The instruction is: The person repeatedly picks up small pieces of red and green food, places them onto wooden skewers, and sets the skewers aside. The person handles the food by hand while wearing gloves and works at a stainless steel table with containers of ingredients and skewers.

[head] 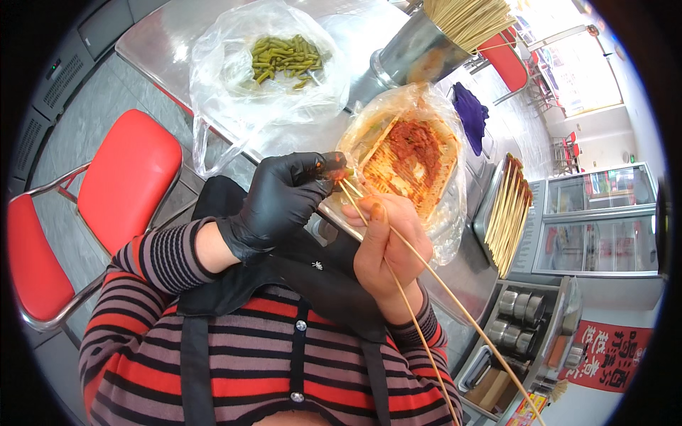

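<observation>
My left hand, in a black glove, pinches a small sauce-covered piece of food with a bit of green showing. My bare right hand grips two thin bamboo skewers, their long ends running down past my sleeve. The upper tips of the skewers meet the food at my gloved fingers; whether they pierce it I cannot tell. Just beyond my right hand is a ribbed plastic tray, set in a clear bag. It holds red-sauced food, perhaps meat.
A clear plastic bag with cut green beans lies on the metal table. Behind the tray, a steel bucket of skewers leans in view. Rightward are a purple cloth and loaded skewers. Red chairs stand left.
</observation>
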The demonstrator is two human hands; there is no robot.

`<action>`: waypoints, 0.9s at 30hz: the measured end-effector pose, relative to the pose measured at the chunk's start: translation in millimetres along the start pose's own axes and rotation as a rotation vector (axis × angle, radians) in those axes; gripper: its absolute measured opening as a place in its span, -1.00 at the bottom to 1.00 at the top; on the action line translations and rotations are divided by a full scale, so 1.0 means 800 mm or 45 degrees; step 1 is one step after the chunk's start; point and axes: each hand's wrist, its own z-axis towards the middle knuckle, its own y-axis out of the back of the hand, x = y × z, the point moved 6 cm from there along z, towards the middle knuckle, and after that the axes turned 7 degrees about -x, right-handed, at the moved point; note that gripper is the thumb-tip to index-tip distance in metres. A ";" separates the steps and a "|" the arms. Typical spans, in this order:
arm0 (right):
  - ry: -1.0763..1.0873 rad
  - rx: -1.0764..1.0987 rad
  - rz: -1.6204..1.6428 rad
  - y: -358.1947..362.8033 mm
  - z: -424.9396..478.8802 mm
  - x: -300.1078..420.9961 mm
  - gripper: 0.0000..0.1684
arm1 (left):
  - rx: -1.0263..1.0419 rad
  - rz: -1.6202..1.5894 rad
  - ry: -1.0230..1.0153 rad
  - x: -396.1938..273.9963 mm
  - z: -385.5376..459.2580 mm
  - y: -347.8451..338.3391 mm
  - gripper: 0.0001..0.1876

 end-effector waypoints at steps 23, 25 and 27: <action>-0.596 0.346 0.586 -0.010 -0.021 -0.045 -0.51 | -0.180 0.045 -0.708 -0.013 0.026 0.016 -0.64; -0.829 0.416 0.802 -0.005 -0.040 -0.065 -0.52 | -0.212 0.117 -0.778 -0.019 0.028 0.022 -0.64; -1.058 0.450 1.085 0.006 -0.053 -0.078 -0.56 | -0.240 0.211 -0.866 -0.013 0.036 0.028 -0.64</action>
